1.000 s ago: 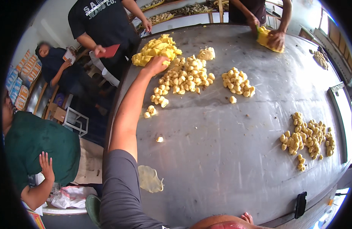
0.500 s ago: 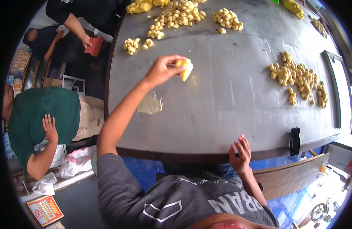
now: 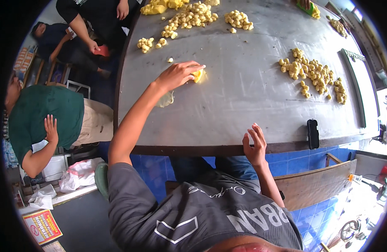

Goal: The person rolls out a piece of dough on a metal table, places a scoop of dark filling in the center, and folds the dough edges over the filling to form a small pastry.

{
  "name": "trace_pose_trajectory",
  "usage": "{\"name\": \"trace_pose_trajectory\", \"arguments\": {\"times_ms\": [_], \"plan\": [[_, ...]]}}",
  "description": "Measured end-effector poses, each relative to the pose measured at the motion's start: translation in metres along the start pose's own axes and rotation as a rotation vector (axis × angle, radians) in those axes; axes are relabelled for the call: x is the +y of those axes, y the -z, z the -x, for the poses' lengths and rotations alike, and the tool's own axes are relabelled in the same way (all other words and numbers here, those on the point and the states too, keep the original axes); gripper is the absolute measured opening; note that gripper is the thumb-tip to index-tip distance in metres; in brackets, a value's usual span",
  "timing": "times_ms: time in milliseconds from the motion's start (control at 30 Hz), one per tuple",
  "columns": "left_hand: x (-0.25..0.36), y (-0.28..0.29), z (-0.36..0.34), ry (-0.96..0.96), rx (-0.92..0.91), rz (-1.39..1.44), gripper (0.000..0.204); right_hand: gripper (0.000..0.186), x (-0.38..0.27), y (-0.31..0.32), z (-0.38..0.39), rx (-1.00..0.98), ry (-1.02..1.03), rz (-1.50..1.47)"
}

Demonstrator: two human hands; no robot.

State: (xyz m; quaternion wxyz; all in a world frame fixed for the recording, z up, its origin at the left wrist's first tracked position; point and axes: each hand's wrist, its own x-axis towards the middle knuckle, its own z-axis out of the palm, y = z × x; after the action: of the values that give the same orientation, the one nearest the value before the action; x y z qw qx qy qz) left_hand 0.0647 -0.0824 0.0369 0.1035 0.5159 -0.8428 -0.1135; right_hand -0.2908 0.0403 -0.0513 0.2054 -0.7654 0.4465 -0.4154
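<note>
My left hand (image 3: 181, 73) is closed on a yellow dough lump (image 3: 197, 76) low over the metal table (image 3: 227, 109), beside a pale smear (image 3: 165, 100). My right hand (image 3: 255, 145) hovers at the near edge, fingers apart and curved, holding nothing. Farther up lie small dough balls (image 3: 189, 17) in heaps, a small cluster (image 3: 145, 44) at the left, a yellow dough mass (image 3: 155, 7) at the back and a long scattered group (image 3: 311, 71) on the right.
A black holder (image 3: 313, 133) is at the near edge, a long metal bar (image 3: 355, 88) along the right side. A person in green (image 3: 50, 113) and others in dark clothes (image 3: 63, 42) are at the left, one holding a red card (image 3: 102, 51). A wooden bench (image 3: 311, 185) is below.
My left hand took yellow dough from the back pile, brought it toward me and now has it lower over the table. My right hand has risen at the near edge. The view has tilted toward my body.
</note>
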Motion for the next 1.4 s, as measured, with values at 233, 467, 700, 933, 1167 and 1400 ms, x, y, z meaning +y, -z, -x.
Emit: {"name": "trace_pose_trajectory", "arguments": {"times_ms": [233,467,700,933,1167,1400], "plan": [[-0.007,0.002,-0.010,-0.124,-0.020,-0.101,0.039,0.019,0.001,-0.002,0.001,-0.007,-0.007,-0.006],[-0.021,0.011,-0.004,-0.060,-0.052,-0.044,0.032,0.019,-0.004,-0.002,-0.001,-0.030,-0.029,-0.017],[-0.040,-0.008,0.012,0.224,0.491,0.289,0.029,0.019,-0.002,-0.004,0.000,-0.027,-0.044,-0.007],[-0.054,-0.010,0.031,0.165,0.245,-0.051,0.027,0.018,-0.002,-0.003,-0.003,-0.027,-0.052,-0.009],[-0.055,0.031,0.046,0.401,-0.010,0.307,0.028,0.019,-0.004,-0.003,-0.002,-0.021,-0.041,-0.015],[-0.059,0.028,0.073,0.627,0.217,1.051,0.031,0.018,-0.005,-0.004,-0.003,-0.019,-0.071,-0.023]]}}
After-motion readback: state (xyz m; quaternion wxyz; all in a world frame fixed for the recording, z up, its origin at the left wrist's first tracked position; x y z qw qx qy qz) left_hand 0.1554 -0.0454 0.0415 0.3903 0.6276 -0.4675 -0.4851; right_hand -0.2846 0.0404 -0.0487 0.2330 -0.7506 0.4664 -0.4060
